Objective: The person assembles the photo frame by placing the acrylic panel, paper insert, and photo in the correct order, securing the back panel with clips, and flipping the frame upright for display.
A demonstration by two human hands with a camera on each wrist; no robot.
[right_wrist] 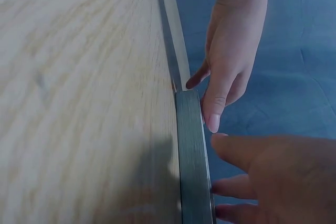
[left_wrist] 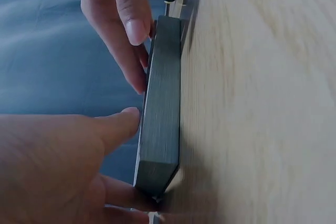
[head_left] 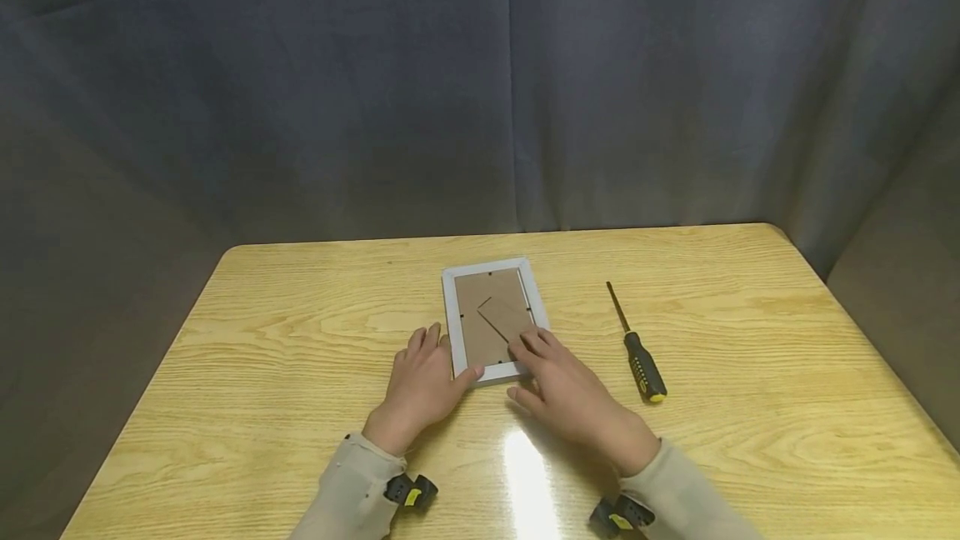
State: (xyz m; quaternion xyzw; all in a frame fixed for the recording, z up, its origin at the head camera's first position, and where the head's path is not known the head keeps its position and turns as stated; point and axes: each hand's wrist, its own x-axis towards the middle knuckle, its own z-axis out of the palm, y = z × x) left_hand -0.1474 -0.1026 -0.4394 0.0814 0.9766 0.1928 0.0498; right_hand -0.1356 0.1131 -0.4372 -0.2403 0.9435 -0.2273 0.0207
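Note:
A picture frame (head_left: 452, 307) with a grey-white border lies face down on the table, slightly turned. Its brown backing board (head_left: 480, 282) faces up, with a folding stand leg (head_left: 504, 315) lying flat against it and small dark tabs along the edges. My left hand (head_left: 423, 382) holds the frame's near left corner, thumb on the near border and fingers along the left side. My right hand (head_left: 566, 390) rests its fingertips on the backing near the lower right, its thumb held off the near edge. In the left wrist view, the frame's grey side (left_wrist: 161, 98) stands between both hands.
To the right of the frame lies a screwdriver (head_left: 645, 367) with a black and yellow handle, its shaft pointing away. The wood-grain table (head_left: 300, 307) ends at a dark grey curtain (head_left: 375, 107) behind and at the sides. Each wrist wears a black strap.

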